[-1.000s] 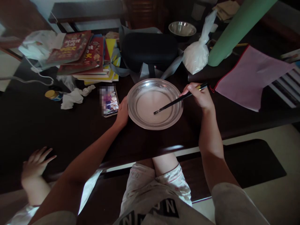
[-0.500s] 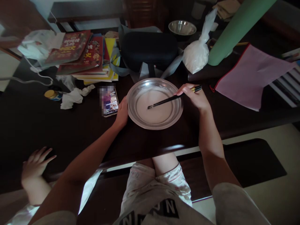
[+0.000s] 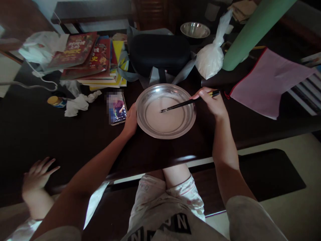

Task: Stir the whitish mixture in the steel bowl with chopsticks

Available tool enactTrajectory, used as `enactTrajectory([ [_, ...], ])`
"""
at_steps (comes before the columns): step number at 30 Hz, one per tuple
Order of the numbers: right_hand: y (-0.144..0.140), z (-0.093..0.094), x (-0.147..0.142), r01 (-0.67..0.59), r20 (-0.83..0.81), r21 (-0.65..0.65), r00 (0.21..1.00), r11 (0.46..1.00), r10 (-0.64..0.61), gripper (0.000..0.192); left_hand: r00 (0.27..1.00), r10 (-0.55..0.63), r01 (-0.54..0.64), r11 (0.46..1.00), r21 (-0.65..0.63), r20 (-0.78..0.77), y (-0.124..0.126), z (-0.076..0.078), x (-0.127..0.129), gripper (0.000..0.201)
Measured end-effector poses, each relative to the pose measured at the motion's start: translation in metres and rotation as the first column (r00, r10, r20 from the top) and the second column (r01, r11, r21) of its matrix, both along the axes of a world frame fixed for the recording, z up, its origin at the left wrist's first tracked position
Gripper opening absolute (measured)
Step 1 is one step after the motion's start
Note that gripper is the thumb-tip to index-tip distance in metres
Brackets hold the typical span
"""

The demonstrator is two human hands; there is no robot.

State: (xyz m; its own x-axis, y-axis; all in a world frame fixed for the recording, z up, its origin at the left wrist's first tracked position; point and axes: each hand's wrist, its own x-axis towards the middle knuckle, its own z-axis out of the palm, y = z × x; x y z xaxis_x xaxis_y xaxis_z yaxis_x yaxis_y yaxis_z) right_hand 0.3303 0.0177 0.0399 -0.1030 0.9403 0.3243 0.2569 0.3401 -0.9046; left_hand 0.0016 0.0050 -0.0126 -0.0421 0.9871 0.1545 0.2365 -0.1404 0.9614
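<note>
Chopsticks [image 3: 179, 105]: moved slightly to the right since half a second ago; right hand [image 3: 212, 103] grasps them, hiding a part.
Near bowl [image 3: 166, 135]: one of two, on table [image 3: 80, 147], shiny, with whitish liquid [image 3: 163, 123]; left hand [image 3: 130, 120] grasps its left side.
Far bowl [image 3: 195, 30]: behind, near one white bag [image 3: 210, 62].
Phone [image 3: 120, 108]: one, just beside left hand.
Other person's hand [image 3: 38, 174]: one, on table.

On the desk [image 3: 85, 144], the bowl [image 3: 166, 135] stands before the case [image 3: 160, 50]. The left hand [image 3: 131, 119] is at its left side, between it and the phone [image 3: 117, 108]; chopsticks [image 3: 182, 104] cross its right rim from the right hand [image 3: 212, 102]. Books [image 3: 82, 60] lie left of the case, the tied bag [image 3: 209, 62] right.
</note>
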Motion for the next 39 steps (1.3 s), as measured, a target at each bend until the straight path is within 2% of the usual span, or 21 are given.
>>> enactTrajectory([
  [2,0.0,0.0,0.004,0.054,-0.038,0.01,0.998,0.998,-0.054,0.039,1.0,-0.006,0.006,1.0,0.002,0.003,0.0,0.0,0.0,0.038],
  [3,0.0,-0.001,0.005,0.042,-0.045,0.001,0.998,0.999,-0.042,0.039,1.0,-0.009,0.009,1.0,0.003,0.006,0.0,0.001,0.0,0.038],
  [8,-0.002,0.002,-0.003,-0.114,0.015,-0.044,0.993,0.993,0.114,0.041,0.999,0.0,0.0,1.0,-0.008,0.032,0.0,0.0,0.0,0.04],
  [14,-0.002,0.003,0.003,0.042,-0.027,-0.004,0.999,0.999,-0.042,0.04,1.0,-0.002,0.002,1.0,-0.006,0.03,0.0,-0.002,-0.001,0.042],
  [20,-0.002,0.002,-0.002,-0.098,0.013,-0.052,0.995,0.994,0.099,0.042,0.999,-0.004,0.004,1.0,-0.014,0.033,-0.001,0.002,0.001,0.037],
  [26,-0.001,0.001,0.004,0.067,-0.047,0.002,0.997,0.998,-0.067,0.041,1.0,0.005,-0.005,1.0,0.002,0.002,0.0,-0.001,-0.001,0.041],
  [32,-0.002,0.002,-0.003,-0.104,0.013,-0.036,0.994,0.994,0.105,0.041,0.999,0.015,-0.014,1.0,-0.027,0.051,0.003,-0.008,-0.003,0.042],
  [37,0.0,0.0,0.004,0.061,-0.008,0.01,0.998,0.998,-0.061,0.04,1.0,-0.005,0.005,1.0,0.009,0.018,0.001,-0.002,-0.001,0.039],
  [39,-0.001,-0.001,0.006,0.037,-0.023,-0.004,0.999,0.999,-0.037,0.04,1.0,-0.002,0.002,1.0,0.002,0.016,0.0,0.0,0.0,0.039],
])
